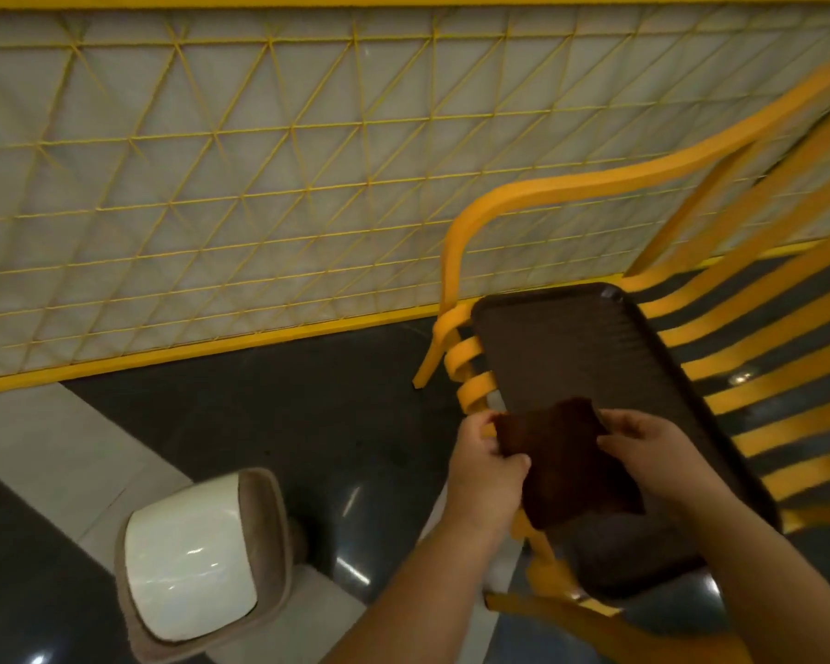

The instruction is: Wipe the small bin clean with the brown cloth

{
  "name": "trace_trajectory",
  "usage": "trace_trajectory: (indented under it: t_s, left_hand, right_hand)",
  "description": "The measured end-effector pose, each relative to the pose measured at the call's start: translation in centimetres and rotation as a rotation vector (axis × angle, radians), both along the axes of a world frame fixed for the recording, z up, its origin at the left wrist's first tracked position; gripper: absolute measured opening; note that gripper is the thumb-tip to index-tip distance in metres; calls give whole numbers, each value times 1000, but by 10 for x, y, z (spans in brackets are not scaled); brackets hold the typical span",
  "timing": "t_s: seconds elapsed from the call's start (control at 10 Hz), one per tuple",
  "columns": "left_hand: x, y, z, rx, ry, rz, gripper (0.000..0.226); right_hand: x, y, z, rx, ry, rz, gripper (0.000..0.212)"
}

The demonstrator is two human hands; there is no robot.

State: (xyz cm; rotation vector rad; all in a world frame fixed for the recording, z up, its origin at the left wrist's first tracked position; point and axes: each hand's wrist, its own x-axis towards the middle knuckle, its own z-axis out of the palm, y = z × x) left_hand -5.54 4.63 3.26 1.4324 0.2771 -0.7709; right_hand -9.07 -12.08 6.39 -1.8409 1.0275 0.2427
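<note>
Hands meet over the chair (739,357), both holding the cloth (571,464). The left hand (487,464) pinches the cloth's left edge, thumb on top and fingers curled under. The right hand (652,452) grips the right edge the same way, fingers bent round the fabric. The cloth hangs stretched between them, above the near end of a dark tray (595,347) that lies on the chair's yellow slats.

The bin (188,563) is well apart from the hands, down on the floor (307,409) to the left. It is white with a brownish rim and lies tipped on its side, its rim towards the chair and its inside hidden. Nothing touches it.

By my reading, this is the preparing step: the cloth is being spread or folded into a usable pad, and no wiping has begun. The next move likely calls for one hand to keep the cloth while the other reaches down and left to steady or lift the bin. Because it lies on a rounded side, it may roll under pressure, so a firm hold on the rim seems wise before the cloth is pressed to the white wall.
</note>
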Motion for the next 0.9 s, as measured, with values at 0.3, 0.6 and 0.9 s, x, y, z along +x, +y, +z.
trace_trajectory:
  t_s: [0.3,0.6,0.9]
  left_hand:
    - [9,-62,-35,242,-239,-179,64]
    - [-14,-67,-55,872,-936,-856,58]
    - [-18,-28,-49,855,-972,-863,58]
  right_hand:
    - [9,-62,-53,-98,66,-27,37]
    - [7,-49,-65,-560,110,288,33]
    - [0,-19,-69,-551,274,440,56]
